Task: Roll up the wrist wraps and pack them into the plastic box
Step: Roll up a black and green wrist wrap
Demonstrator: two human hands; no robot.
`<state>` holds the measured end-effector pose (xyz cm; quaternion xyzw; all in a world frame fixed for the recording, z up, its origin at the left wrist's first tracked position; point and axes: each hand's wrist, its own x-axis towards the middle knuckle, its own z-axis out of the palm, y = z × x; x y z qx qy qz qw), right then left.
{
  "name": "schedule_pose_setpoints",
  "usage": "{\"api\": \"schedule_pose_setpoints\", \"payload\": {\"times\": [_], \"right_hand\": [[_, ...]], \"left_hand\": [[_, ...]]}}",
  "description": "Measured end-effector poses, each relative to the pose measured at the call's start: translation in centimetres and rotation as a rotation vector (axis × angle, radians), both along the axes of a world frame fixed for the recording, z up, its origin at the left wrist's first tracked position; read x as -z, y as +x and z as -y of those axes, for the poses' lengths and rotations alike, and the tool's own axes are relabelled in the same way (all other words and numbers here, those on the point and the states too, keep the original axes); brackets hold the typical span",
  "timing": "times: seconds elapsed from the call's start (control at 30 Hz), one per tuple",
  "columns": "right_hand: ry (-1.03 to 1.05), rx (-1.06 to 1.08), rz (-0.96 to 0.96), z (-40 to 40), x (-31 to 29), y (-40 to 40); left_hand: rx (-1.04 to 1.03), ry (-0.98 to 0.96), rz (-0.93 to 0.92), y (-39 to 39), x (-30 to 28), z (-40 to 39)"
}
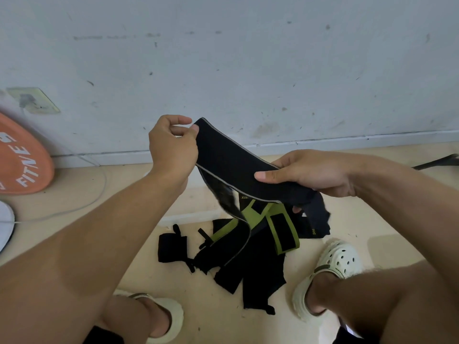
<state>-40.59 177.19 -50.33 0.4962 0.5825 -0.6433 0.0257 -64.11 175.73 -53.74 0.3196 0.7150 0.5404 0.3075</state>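
Wrist wrap (231,167), black with a grey edge, is stretched in the air between both hands. Left hand (171,147) pinches its top end; right hand (305,175) grips the other end. More wraps (248,254) lie on the floor (74,232) below.

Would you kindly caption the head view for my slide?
Both hands, left and right, stretch a black wrist wrap above the floor pile.

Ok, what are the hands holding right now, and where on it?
Both hold one black wrap, stretched between them. The left hand pinches its far end; the right hand grips it further along, thumb on top. The rest hangs to the floor.
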Motion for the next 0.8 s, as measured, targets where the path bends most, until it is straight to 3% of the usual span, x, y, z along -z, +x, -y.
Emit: {"api": "schedule_pose_setpoints", "payload": {"times": [0.2, 0.43, 0.7, 0.8], "right_hand": [[0.082, 0.214, -0.274, -0.2, -0.7, -0.3], [0.152, 0.467, -0.299, -0.3, -0.4, -0.9], [0.199, 0.543, -0.293, -0.5, -0.8, -0.5], [0.213, 0.48, -0.299, -0.5, -0.9, -0.2]], "left_hand": [[0.228, -0.13, -0.027, 0.7, 0.4, 0.7], [0.723, -0.04, -0.053, 3.6, -1.1, 3.0], [0.731, 0.026, -0.121, 4.2, 0.1, 3.5], [0.735, 0.059, -0.134, 4.3, 0.2, 3.4]]}}
